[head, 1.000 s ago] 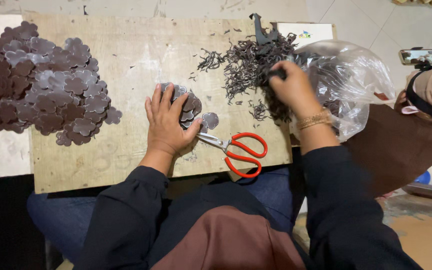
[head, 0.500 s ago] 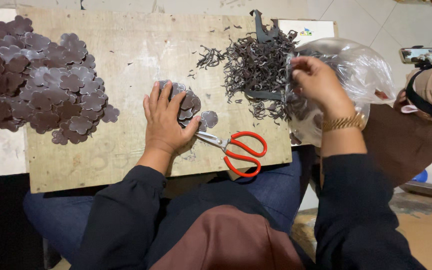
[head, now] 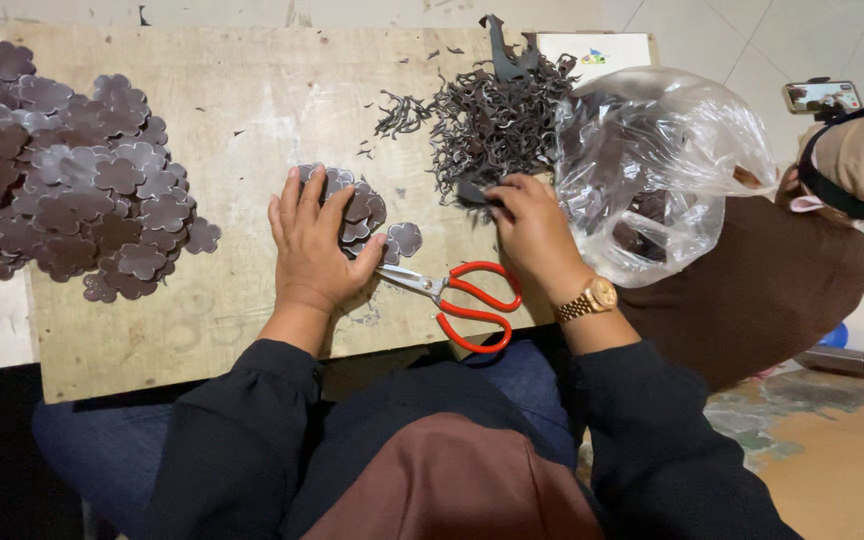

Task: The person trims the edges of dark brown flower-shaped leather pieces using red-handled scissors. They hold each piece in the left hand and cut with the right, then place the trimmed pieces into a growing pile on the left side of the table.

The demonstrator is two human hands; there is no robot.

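Note:
My left hand [head: 310, 246] lies flat, fingers spread, on a small heap of dark flower-shaped cutouts [head: 364, 208] on the wooden board [head: 232, 110]. My right hand [head: 535, 228], with a gold watch on the wrist, pinches a dark strip [head: 472, 193] at the near edge of a pile of dark trimmings [head: 497, 115]. Red-handled scissors [head: 467, 298] lie on the board between my hands, blades pointing toward my left thumb.
A large heap of the same flower cutouts [head: 57, 185] covers the board's left end. A clear plastic bag [head: 652, 170] holding dark pieces sits right of the trimmings. Another person [head: 752, 280] sits at the right, a phone [head: 820, 96] beyond them.
My right hand has come down from the plastic bag to the near edge of the trimmings pile and pinched a dark strip. My left hand and the scissors have stayed put.

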